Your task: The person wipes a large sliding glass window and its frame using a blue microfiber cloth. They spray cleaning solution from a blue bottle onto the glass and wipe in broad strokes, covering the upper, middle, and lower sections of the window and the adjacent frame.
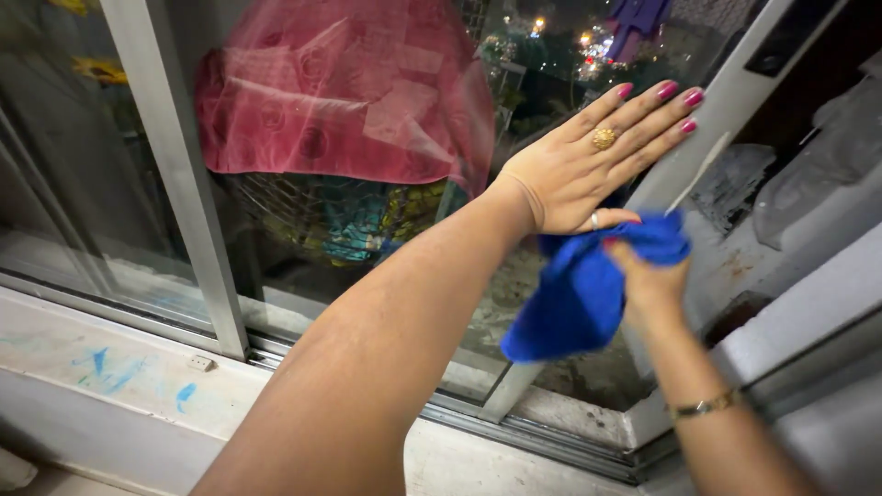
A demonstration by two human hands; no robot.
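Two bare hands work at a sliding window. The left hand (588,161) lies flat against the window frame (726,110), its fingers (657,106) spread straight and holding nothing, with a gold ring (604,138) on one of them. Just below it, the right hand (648,276) has its fingers closed around a blue cloth (579,294), which is bunched in the grip and hangs down in front of the glass (367,211), touching the left hand's thumb from beneath. A thin bracelet (706,404) circles the right wrist. Behind the pane hangs a red cloth (340,92) over a wire basket (303,216). The white sill (129,377) below the window carries blue smudges.
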